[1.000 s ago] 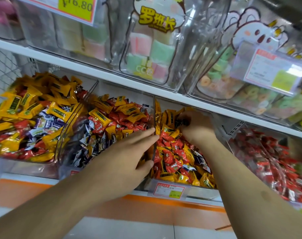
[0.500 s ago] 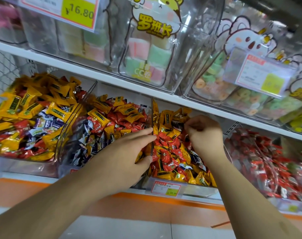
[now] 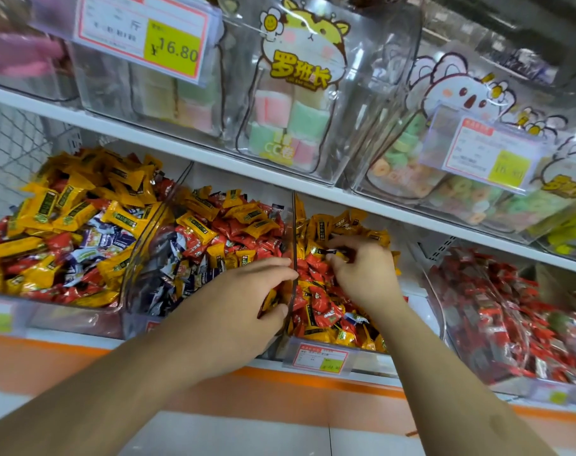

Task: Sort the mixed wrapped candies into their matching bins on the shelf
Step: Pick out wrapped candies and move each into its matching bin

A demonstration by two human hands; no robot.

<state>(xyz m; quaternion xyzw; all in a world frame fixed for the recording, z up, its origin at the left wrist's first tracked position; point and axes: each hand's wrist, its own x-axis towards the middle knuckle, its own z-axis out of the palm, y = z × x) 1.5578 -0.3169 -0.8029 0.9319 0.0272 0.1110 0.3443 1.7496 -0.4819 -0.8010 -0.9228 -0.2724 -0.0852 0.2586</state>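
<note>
Clear bins on the lower shelf hold mixed yellow, red and dark blue wrapped candies. My right hand (image 3: 362, 271) is inside the third bin (image 3: 362, 352), its fingers pinching a dark wrapped candy (image 3: 332, 251) above the red and yellow pile. My left hand (image 3: 240, 307) reaches to the clear divider wall (image 3: 293, 245) between the second bin (image 3: 138, 324) and the third. Its fingers lie fairly straight against the wall and the thumb sits below by the bin front. It holds nothing that I can see.
A far-left bin (image 3: 49, 315) holds mostly yellow candies, and a right bin (image 3: 516, 388) holds red ones. A white shelf board (image 3: 313, 187) above carries clear tubs of pastel sweets with price tags. An orange strip (image 3: 313, 383) runs below the bins.
My right hand has pulled back from the rear of the third bin toward its middle, now pinching a dark candy. My left hand stays at the divider.
</note>
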